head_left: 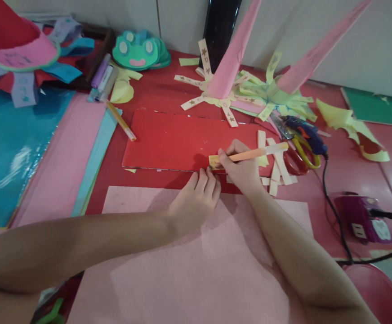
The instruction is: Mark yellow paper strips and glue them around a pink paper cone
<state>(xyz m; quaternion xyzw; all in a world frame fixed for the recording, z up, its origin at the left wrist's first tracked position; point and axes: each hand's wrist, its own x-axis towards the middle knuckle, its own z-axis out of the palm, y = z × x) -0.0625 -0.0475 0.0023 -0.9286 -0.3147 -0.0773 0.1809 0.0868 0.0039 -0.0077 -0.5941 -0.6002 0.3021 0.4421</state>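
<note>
My right hand [241, 167] is closed around an orange marker [250, 154], its cap end pointing right. The marker's tip is hidden behind the fingers, over a small yellow paper strip [213, 161] on a red board [169, 139]. Beside it, my left hand [198, 193] rests at the board's near edge with bent fingers slightly apart. One of its fingertips is by the strip's lower left corner; whether it presses the strip I cannot tell. Pale paper strips [277, 168] lie in a loose pile right of my right hand.
Pink paper [182, 270] lies under my forearms. Scissors [304, 155], a blue glue gun [309, 130] and a purple power socket [364, 220] with cables are at right. Pink paper cones [231, 67] stand behind the board. Another marker [122, 121] and coloured sheets [61, 153] lie left.
</note>
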